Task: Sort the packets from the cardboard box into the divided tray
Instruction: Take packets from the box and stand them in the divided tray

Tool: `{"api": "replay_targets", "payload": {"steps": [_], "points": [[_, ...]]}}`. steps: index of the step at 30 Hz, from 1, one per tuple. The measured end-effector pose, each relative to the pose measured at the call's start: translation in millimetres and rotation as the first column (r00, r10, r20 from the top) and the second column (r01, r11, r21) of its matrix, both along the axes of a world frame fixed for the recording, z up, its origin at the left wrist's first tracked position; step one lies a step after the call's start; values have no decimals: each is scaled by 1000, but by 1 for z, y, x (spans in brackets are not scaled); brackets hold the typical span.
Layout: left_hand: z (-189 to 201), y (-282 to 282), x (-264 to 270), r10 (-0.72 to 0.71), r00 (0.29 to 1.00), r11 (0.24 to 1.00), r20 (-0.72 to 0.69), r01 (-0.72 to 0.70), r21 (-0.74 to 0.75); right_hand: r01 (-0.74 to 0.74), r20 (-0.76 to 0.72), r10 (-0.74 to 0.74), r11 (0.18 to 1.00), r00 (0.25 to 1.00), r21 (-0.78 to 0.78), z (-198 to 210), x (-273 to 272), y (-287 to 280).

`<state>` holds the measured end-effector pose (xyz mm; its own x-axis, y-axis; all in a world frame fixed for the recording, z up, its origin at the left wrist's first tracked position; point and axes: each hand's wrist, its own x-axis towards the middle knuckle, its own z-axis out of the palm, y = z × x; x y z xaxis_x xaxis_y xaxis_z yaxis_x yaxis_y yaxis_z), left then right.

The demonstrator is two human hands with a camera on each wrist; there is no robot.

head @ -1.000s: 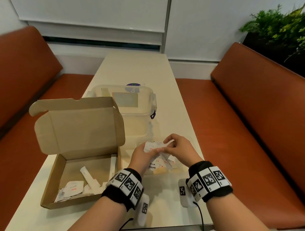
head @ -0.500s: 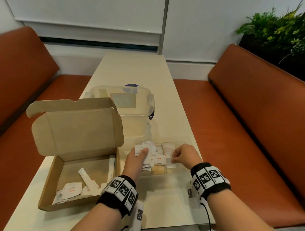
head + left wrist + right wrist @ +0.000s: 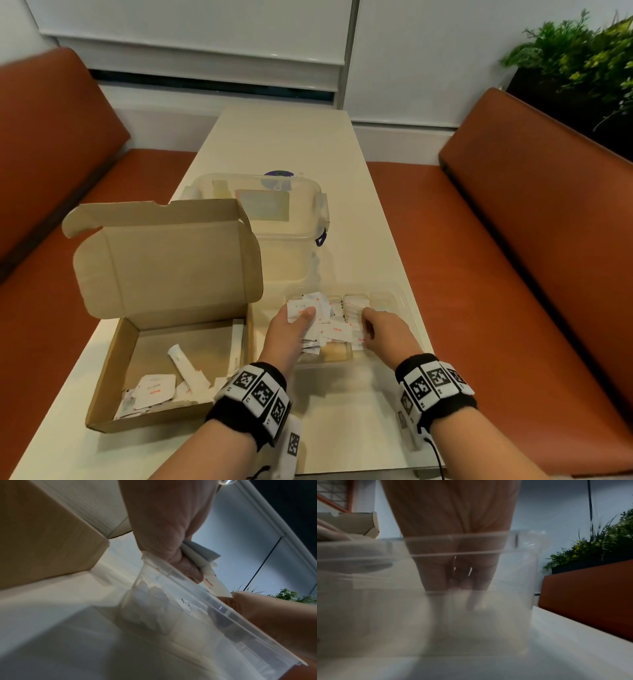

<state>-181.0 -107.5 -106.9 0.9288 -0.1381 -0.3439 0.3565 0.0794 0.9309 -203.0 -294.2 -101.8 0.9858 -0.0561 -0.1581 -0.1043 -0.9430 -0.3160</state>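
Note:
The open cardboard box (image 3: 113, 363) lies at the left with white packets (image 3: 154, 390) and a stick sachet (image 3: 186, 370) inside. To its right is the clear divided tray (image 3: 397, 294), with several white red-printed packets (image 3: 337, 334) in its left part. My left hand (image 3: 303, 313) pinches a small bunch of packets (image 3: 193, 555) just over the tray's left end. My right hand (image 3: 368, 320) reaches fingers-down into a middle compartment. Its fingertips (image 3: 464, 584) are blurred behind the tray wall, so a hold there is unclear.
A clear lidded container (image 3: 274, 219) stands behind the tray and the box's raised lid (image 3: 164, 260). Orange benches (image 3: 531, 240) run along both sides of the narrow white table (image 3: 284, 144). A plant (image 3: 582, 51) is at the far right.
Both hands came down from above the tray. My right hand moved right into the middle compartment, away from my left hand's bunch. The left hand sank to the tray's left end.

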Motion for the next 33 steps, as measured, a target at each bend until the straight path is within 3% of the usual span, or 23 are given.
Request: {"api": "replay_targets", "payload": {"steps": [19,22,24,27,33], "points": [[7,0,-4,-43,999,999,15,43,-17,68,12,-68,997,998,-30,-2,2,6],[6,0,-3,-42,999,999,10,43,-24,119,114,-128,990,985,80,4,3,10],[4,0,-1,-21,1000,999,-3,21,-43,152,110,-186,953,976,262,14,3,15],[1,-1,0,11,1000,998,-17,-12,-61,226,-83,-215,823,973,521,27,0,23],[-1,-2,1,12,1000,999,-11,-13,-44,321,-173,-290,604,941,730,32,-5,27]]}}
